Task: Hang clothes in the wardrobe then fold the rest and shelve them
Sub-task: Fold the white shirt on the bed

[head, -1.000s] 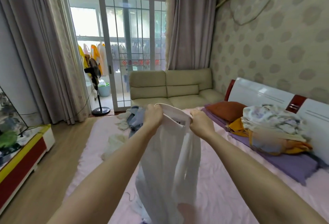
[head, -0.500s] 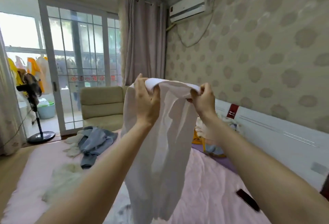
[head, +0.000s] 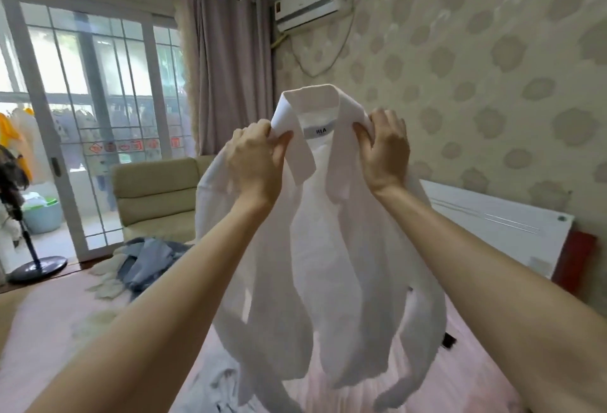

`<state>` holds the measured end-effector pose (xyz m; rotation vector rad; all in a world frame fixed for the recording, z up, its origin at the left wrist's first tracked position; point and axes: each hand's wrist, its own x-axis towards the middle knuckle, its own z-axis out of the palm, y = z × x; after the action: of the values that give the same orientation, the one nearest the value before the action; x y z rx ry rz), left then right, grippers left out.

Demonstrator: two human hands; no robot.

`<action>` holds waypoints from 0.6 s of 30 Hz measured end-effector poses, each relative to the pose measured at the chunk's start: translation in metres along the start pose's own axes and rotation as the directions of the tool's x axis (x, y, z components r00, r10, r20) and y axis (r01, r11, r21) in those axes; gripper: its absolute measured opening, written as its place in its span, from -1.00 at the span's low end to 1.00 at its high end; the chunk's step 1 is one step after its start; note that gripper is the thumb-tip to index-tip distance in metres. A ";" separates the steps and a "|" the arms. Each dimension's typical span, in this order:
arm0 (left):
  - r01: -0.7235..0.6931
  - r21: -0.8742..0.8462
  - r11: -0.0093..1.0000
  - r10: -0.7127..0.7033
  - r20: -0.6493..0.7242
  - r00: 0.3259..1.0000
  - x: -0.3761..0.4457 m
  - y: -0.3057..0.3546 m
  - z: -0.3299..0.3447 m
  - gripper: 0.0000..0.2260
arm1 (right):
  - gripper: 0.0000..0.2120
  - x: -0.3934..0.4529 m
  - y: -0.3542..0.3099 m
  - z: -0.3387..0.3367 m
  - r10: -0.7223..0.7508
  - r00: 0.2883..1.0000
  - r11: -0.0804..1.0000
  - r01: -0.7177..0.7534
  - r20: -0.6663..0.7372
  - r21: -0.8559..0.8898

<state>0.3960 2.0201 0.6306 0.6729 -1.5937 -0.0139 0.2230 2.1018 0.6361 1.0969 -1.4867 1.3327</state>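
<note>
Both hands are up in front of the person, each gripping the shirt [head: 328, 248] at the collar: the left hand [head: 259, 163] pinches the left collar end, the right hand [head: 384, 153] is curled round the right side. The shirt hangs open above the bed [head: 49, 324], its label facing the person, hem and one cuff dangling just over the sheet.

From here the risk, I'd say, is the thin cloth slipping out of one pinch while a hanger is sought, so the shirt drops onto the bed and creases, or a trailing sleeve catches on something below.

No hanger and no wardrobe can be seen from here. The shirt blocks the middle of the bed; a small dark object [head: 448, 341] peeks past its right edge, too hidden to name. Beyond the shirt, toward the sofa [head: 154, 196], a heap of clothes [head: 147, 261] lies on the bed, the pieces hard to tell apart.
</note>
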 end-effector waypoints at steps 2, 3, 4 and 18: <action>0.063 -0.004 0.998 -0.062 0.076 0.995 -0.014 -0.004 0.011 -0.64 | -0.80 -0.023 0.007 -0.002 0.006 0.996 1.000 -0.009 0.086 0.028; 0.094 0.016 0.995 -0.096 0.101 0.990 -0.024 -0.008 0.019 -0.61 | -0.80 -0.035 0.017 -0.003 0.012 0.993 1.000 -0.013 0.115 0.009; 0.106 0.035 0.994 -0.109 0.110 0.988 -0.027 -0.008 0.021 -0.57 | -0.80 -0.040 0.021 -0.005 0.012 0.993 1.000 -0.010 0.121 -0.013; 0.523 0.285 0.803 -0.553 0.685 0.475 -0.204 -0.097 0.212 -0.58 | -0.66 -0.197 0.227 0.078 0.361 0.376 0.887 -0.419 0.853 -0.191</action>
<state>0.2383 1.9471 0.3740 1.3052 -2.0860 -0.8530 0.0546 2.0508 0.3799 1.6827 -2.6404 1.1161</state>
